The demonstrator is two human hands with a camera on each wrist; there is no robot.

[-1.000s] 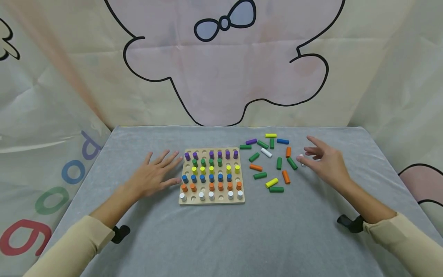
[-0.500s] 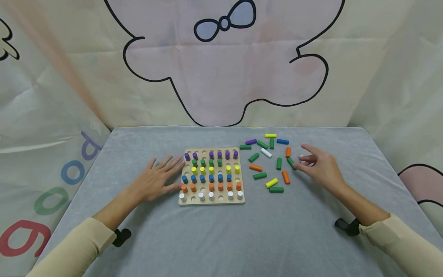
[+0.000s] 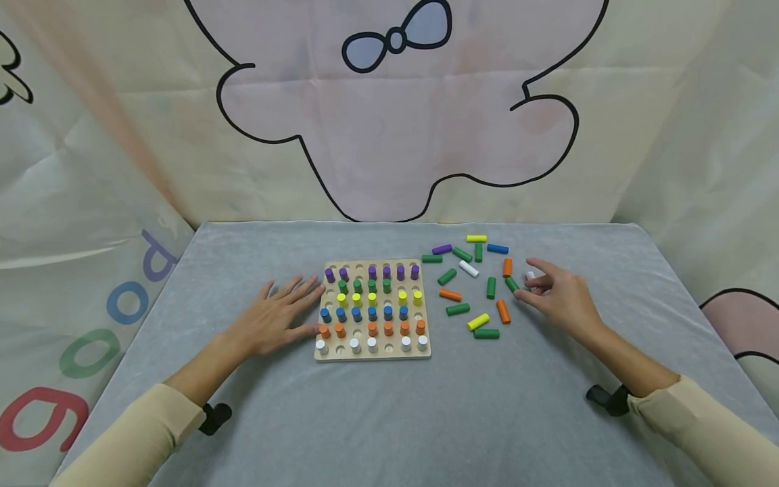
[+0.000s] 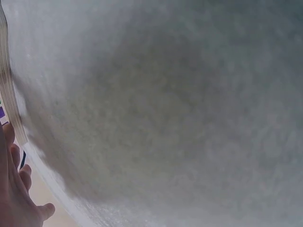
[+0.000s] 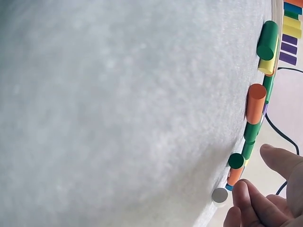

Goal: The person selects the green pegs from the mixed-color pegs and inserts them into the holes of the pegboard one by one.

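My left hand (image 3: 268, 319) lies with its fingers spread at the left side of a wooden pegboard (image 3: 389, 356), thumb at the edge near the orange pegs; it holds nothing. On the right, my right hand (image 3: 562, 299) hovers over the loose pegs, thumb and forefinger apart and nothing pinched between them. A white peg (image 3: 530, 275) lies by its fingers. Just beyond the thumb tip is a green peg (image 3: 511, 284). In the right wrist view that white peg (image 5: 219, 195) rests on the cloth, close to the fingertips. The left wrist view shows the board's side (image 4: 8, 85) and some fingers.
Rows of purple, green, yellow, blue, orange and white pegs stand in the board, with several bare holes. Loose pegs such as a yellow one (image 3: 478, 321), an orange one (image 3: 503, 312) and a blue one (image 3: 497, 249) lie scattered right of it on the grey cloth (image 3: 377, 419).
My right hand has moved slightly left and down, its thumb now near the green peg. The left hand has shifted a little down and to the right against the board's edge.
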